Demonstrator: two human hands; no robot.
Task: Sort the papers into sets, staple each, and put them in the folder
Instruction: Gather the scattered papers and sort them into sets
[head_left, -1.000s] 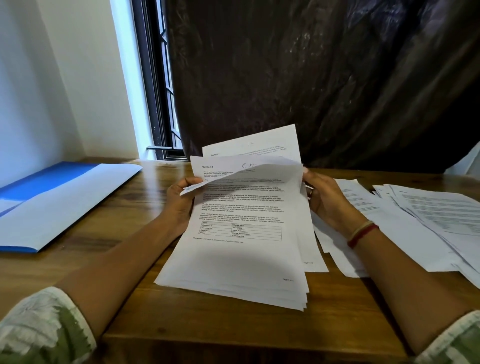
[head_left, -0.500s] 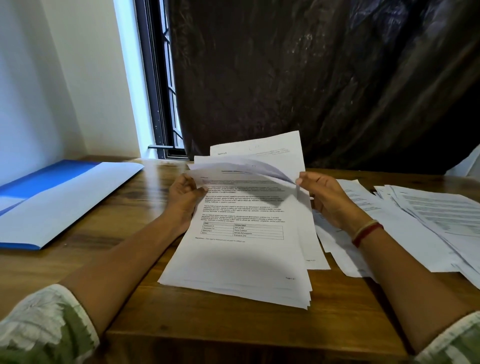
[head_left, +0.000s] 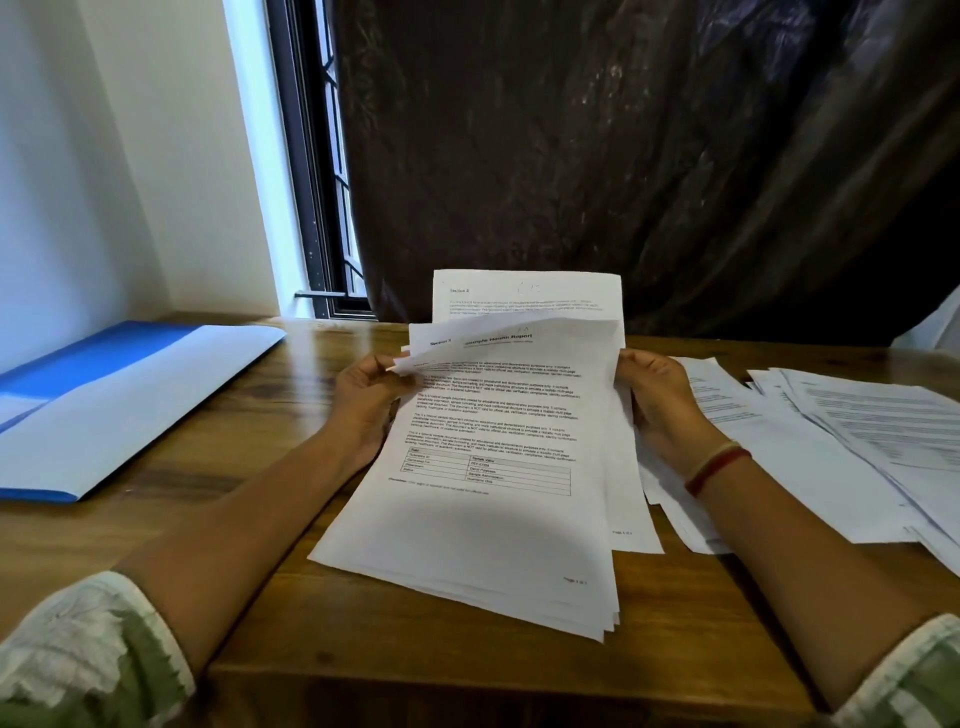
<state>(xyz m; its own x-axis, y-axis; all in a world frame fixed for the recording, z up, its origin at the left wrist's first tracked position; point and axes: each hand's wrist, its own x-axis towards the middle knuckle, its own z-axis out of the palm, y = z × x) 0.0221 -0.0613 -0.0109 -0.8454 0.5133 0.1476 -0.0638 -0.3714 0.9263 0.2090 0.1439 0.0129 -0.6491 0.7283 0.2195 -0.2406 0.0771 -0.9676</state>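
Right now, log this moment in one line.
phase: sorting | left hand: lifting top sheet | right hand: gripping stack | folder: open, left

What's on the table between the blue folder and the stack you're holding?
Only the left hand and forearm cross there; otherwise bare wood between folder and stack in the head view.

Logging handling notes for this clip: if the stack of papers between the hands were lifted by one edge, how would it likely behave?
Probably floppy: the top sheet already curls over where the left hand lifts it. The stack of papers looks loose, its lower edges fanned, so sheets would likely slide apart unless the right hand also pinches it. It is probably light.
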